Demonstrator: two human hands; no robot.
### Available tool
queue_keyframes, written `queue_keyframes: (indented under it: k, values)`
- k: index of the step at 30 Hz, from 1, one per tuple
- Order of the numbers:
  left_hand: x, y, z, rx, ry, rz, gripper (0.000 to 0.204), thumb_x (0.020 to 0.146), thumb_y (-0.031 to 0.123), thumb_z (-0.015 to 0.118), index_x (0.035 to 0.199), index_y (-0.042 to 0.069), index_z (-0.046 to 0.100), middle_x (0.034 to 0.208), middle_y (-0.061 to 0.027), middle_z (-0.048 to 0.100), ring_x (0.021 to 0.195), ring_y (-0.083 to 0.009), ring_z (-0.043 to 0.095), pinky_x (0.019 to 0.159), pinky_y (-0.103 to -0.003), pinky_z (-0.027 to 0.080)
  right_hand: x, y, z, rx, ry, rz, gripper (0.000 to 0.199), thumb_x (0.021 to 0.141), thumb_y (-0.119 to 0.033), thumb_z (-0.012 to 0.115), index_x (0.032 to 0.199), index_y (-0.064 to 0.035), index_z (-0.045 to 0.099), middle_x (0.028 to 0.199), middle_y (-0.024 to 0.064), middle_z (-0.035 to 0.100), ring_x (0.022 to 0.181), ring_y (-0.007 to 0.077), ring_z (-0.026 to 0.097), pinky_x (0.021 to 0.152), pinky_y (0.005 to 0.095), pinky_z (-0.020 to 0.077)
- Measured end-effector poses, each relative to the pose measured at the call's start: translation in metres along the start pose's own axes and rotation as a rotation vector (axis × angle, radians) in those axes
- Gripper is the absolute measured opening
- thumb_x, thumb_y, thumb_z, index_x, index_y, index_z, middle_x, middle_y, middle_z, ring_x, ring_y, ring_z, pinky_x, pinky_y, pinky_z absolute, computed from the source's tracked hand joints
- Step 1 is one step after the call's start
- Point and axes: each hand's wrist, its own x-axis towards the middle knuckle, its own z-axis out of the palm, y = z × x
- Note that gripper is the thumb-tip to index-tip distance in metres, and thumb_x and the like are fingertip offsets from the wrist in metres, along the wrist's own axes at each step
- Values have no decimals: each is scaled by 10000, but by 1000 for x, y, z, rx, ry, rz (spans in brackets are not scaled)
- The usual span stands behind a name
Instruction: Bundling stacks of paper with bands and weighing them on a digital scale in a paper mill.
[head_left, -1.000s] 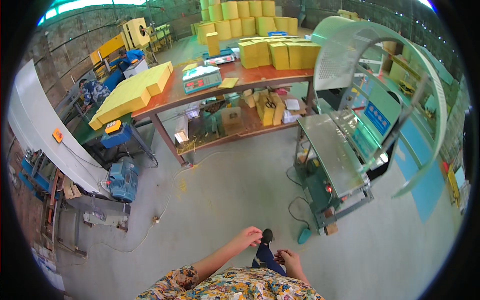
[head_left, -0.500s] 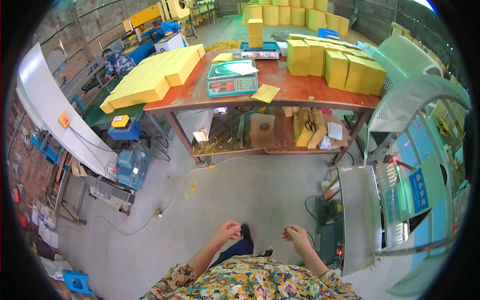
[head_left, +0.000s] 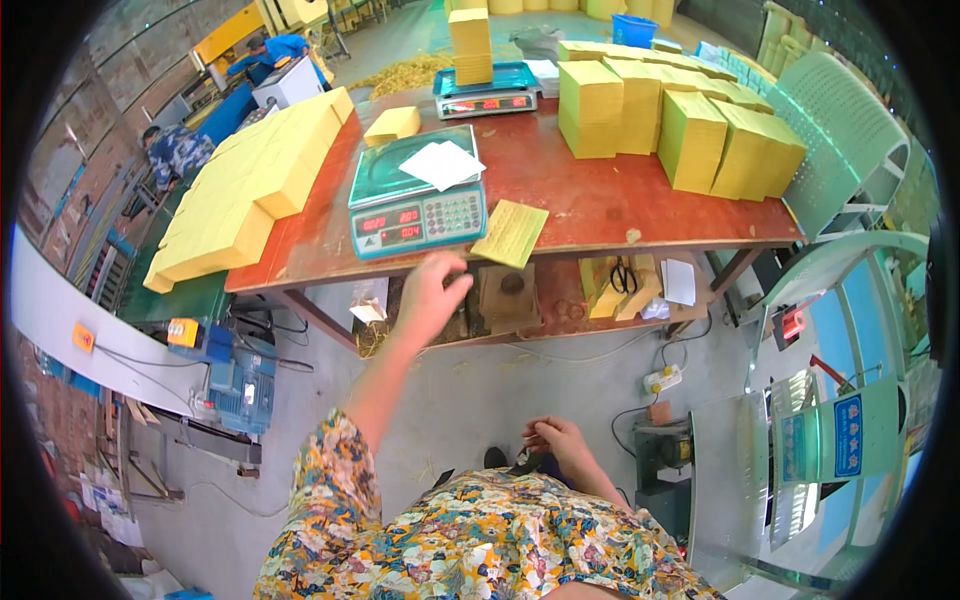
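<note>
My left hand reaches forward to the front edge of the red table. Its fingers are bent but apart, with nothing seen in them. Just beyond it stands a teal digital scale with white paper on its plate. To the right of the scale, a thin stack of yellow sheets lies at the table edge, close to my fingertips but apart from them. Near my waist, my right hand hangs with loosely curled fingers and no visible object.
A second scale carries a tall yellow stack. Yellow paper blocks stand at the right and fill the left side. Scissors lie on the lower shelf. A metal machine stands right; a blue motor stands left.
I have come closer to the table, which now fills more of the view. My left hand has stretched forward to its edge; my right hand has moved a little inward.
</note>
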Motion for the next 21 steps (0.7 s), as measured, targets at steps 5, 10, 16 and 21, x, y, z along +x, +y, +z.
queue_keyframes:
  k: [5, 10, 16, 21]
  values:
    - [141, -70, 21, 325, 7, 46, 389, 762, 188, 749, 1091, 11, 637, 1301, -188, 559, 1192, -350, 537, 1001, -417, 436, 61, -78, -26, 76, -31, 13, 235, 981, -170, 506, 1115, -14, 621, 1001, 105, 683, 873, 193, 668, 774, 308, 528]
    - [189, -119, 37, 435, -75, -102, 524, 749, 194, 760, 1221, 30, 606, 1392, -208, 487, 1287, -360, 459, 1075, -422, 383, 127, -165, -45, 15, -142, 5, 242, 986, -180, 507, 1125, -9, 606, 1017, 110, 680, 897, 203, 668, 800, 312, 515]
    - [209, -125, 25, 431, -197, -200, 519, 749, 201, 760, 1206, 5, 610, 1335, -175, 557, 1231, -333, 519, 1020, -410, 430, 187, -263, -55, -65, -293, -45, 239, 977, -164, 510, 1100, 3, 629, 973, 92, 683, 853, 172, 663, 762, 293, 523]
    - [212, -128, 9, 79, -192, -402, 205, 835, 108, 695, 1005, 0, 656, 1179, -98, 664, 977, -175, 629, 855, -294, 492, 227, -328, -31, -144, -319, -97, 260, 967, -146, 490, 1119, 19, 621, 984, 91, 679, 835, 153, 656, 739, 275, 509]
